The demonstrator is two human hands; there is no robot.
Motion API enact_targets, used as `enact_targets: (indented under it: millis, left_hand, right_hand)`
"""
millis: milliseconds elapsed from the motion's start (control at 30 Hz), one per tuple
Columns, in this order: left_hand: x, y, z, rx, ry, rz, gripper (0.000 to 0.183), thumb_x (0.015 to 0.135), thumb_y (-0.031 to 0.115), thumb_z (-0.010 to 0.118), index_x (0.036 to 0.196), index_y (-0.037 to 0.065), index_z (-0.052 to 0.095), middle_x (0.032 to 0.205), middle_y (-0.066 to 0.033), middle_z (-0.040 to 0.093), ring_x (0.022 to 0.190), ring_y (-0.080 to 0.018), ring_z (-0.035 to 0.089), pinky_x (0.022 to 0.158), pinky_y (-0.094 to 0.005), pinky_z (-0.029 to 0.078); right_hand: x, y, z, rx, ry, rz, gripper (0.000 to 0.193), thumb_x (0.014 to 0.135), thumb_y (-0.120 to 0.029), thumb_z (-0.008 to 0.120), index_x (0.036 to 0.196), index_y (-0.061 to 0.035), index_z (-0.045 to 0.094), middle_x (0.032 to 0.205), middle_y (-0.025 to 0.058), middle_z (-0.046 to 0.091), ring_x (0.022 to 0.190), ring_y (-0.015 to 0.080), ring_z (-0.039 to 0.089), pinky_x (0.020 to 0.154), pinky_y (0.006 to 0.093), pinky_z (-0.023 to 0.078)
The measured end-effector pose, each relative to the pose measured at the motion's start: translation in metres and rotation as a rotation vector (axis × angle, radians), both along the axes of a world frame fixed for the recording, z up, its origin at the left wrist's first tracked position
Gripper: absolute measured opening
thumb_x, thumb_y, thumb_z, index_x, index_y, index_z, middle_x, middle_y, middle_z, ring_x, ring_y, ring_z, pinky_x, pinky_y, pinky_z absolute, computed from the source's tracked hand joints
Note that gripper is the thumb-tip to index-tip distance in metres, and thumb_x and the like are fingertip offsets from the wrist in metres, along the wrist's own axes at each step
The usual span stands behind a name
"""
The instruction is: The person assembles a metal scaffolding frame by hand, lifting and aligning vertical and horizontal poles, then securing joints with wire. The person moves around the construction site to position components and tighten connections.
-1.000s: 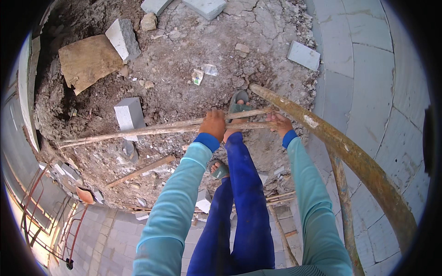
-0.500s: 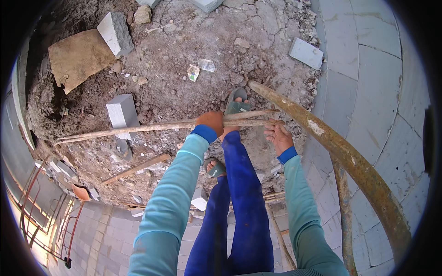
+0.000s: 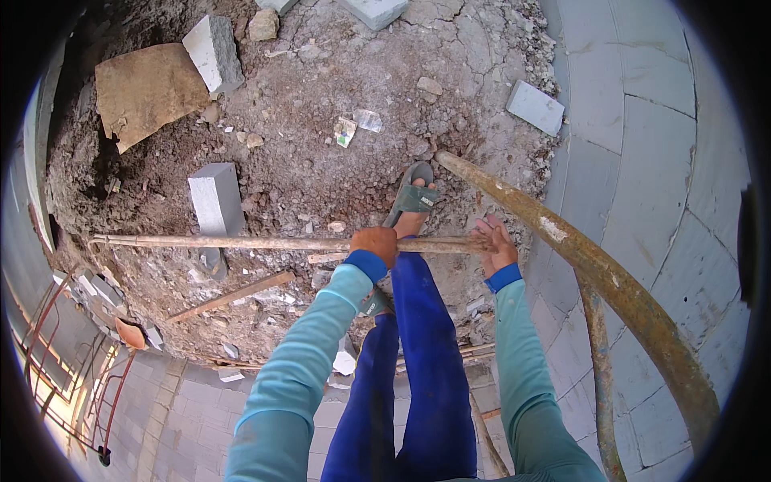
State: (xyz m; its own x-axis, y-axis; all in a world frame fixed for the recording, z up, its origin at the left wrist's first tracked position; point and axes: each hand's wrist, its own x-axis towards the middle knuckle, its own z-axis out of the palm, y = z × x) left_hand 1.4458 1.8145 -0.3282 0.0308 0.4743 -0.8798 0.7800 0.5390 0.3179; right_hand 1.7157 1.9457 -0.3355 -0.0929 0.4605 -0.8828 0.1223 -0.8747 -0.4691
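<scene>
My left hand (image 3: 375, 243) is closed around a pair of long thin wooden sticks (image 3: 297, 243), held level across my shins. They lie side by side and stretch far to the left over the dirt. At their right end, my right hand (image 3: 499, 245) is open, its fingers extended and its palm turned to the stick ends. The tips seem to touch the palm, though the exact contact is hard to make out. Just beyond the right hand, a thick, weathered pole (image 3: 554, 229) slants down to the right.
A grey block (image 3: 215, 197) sits behind the sticks' left part. More pale blocks (image 3: 536, 108) and a brown sheet (image 3: 148, 90) lie on rough dirt. A wooden strip (image 3: 233, 296) rests at the left. A block wall (image 3: 650, 161) rises on the right.
The right ends of the two sticks, spread apart before, now lie together. My right hand has opened out and shifted slightly right. My left hand has moved a little down and right.
</scene>
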Motion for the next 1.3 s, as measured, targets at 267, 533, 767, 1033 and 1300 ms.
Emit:
enact_targets:
  millis: [267, 533, 767, 1033, 1300]
  left_hand:
    - [0.055, -0.094, 0.03, -0.038, 0.006, -0.051, 0.027, 0.081, 0.032, 0.075, 0.092, 0.008, 0.078, 0.098, -0.0086, 0.076, 0.122, -0.0295, 0.06, 0.094, -0.0427, 0.053]
    - [0.018, -0.105, 0.163, 0.228, -0.085, -0.029, 0.039, 0.083, 0.041, 0.074, 0.109, 0.013, 0.072, 0.108, -0.0084, 0.07, 0.125, -0.0302, 0.051, 0.12, -0.0554, 0.015]
    - [-0.064, -0.273, 0.269, 0.749, 0.845, 1.506, 0.095, 0.081, 0.053, 0.08, 0.147, -0.001, 0.038, 0.151, -0.0243, 0.036, 0.137, -0.0363, 0.041, 0.113, -0.0535, 0.033]
    - [-0.146, -0.388, 0.326, 0.744, -0.481, 2.814, 0.062, 0.088, 0.045, 0.078, 0.125, 0.002, 0.053, 0.099, -0.013, 0.063, 0.079, -0.0254, 0.065, 0.067, -0.0403, 0.057]
    - [-0.128, -0.343, 0.335, 0.797, -0.568, 2.972, 0.03, 0.095, 0.038, 0.072, 0.096, 0.01, 0.06, 0.075, -0.0031, 0.059, 0.063, -0.0182, 0.059, 0.056, -0.0351, 0.052]
  right_hand:
    - [0.004, -0.048, 0.137, 0.44, -0.28, 0.938, 0.069, 0.09, -0.042, 0.074, 0.142, -0.0028, 0.05, 0.134, 0.0189, 0.059, 0.12, 0.0342, 0.056, 0.103, 0.0462, 0.043]
    - [-0.089, -0.106, 0.197, 0.427, -0.313, 1.878, 0.077, 0.069, -0.04, 0.09, 0.129, -0.0013, 0.06, 0.105, 0.0223, 0.071, 0.099, 0.0404, 0.067, 0.09, 0.0489, 0.05]
    - [-0.108, -0.169, 0.356, 0.366, -0.186, 1.924, 0.052, 0.071, -0.039, 0.091, 0.098, -0.0027, 0.065, 0.077, 0.0165, 0.07, 0.073, 0.0364, 0.071, 0.068, 0.0449, 0.054]
    - [-0.078, -0.233, 0.499, 0.049, -0.176, 1.931, 0.046, 0.085, -0.038, 0.081, 0.114, -0.0062, 0.064, 0.086, 0.0128, 0.07, 0.075, 0.0247, 0.067, 0.063, 0.0433, 0.054]
    - [-0.184, -0.236, 0.538, 0.386, -0.046, 1.966, 0.053, 0.08, -0.034, 0.081, 0.118, -0.002, 0.061, 0.094, 0.0179, 0.069, 0.087, 0.0307, 0.069, 0.077, 0.0458, 0.054]
